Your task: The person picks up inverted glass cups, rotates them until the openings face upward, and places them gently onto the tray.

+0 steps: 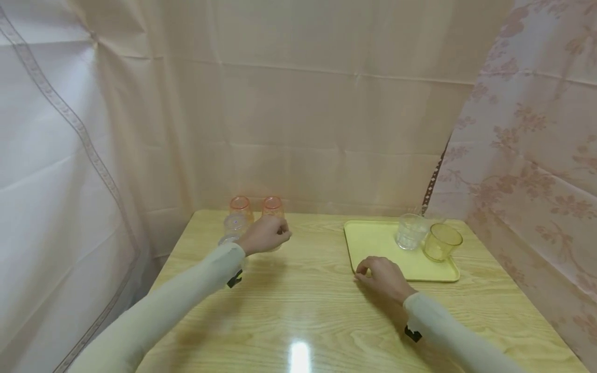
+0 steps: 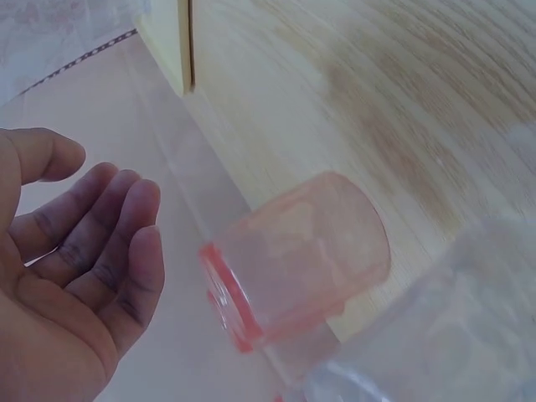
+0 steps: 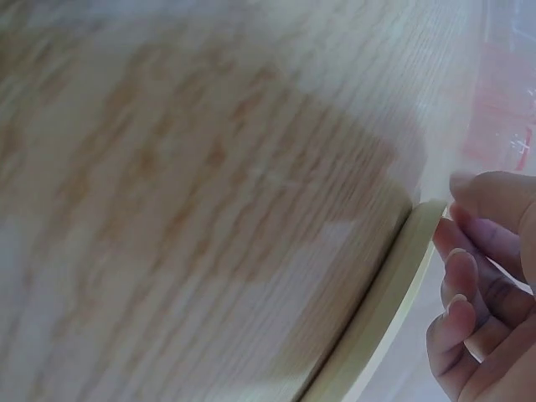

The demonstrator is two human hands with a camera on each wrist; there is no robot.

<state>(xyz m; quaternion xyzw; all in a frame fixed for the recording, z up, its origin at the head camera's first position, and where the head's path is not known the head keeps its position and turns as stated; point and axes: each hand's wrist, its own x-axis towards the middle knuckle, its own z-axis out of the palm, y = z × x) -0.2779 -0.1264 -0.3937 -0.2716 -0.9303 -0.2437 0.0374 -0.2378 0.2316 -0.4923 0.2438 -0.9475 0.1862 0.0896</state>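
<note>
My left hand (image 1: 265, 234) hovers at the glasses on the table's left, fingers loosely bent and palm empty in the left wrist view. Beyond it are two red-tinted glasses (image 1: 272, 206), standing bottom up. Clear glasses (image 1: 235, 223) stand just left of the hand, partly covered by it. My right hand (image 1: 383, 277) is at the near left corner of a yellow tray (image 1: 373, 238). Its fingers are loosely curled, thumb and forefinger right at the tray's edge (image 3: 402, 293), pinching nothing. On the tray's right side stand a clear glass (image 1: 410, 232) and a yellow glass (image 1: 442, 243), both mouth up.
The wooden table (image 1: 303, 290) runs between the two groups of glasses. A beige curtain (image 1: 298, 114) hangs right behind its far edge. White cloth (image 1: 60, 171) closes off the left side, flower-patterned cloth (image 1: 536, 155) the right.
</note>
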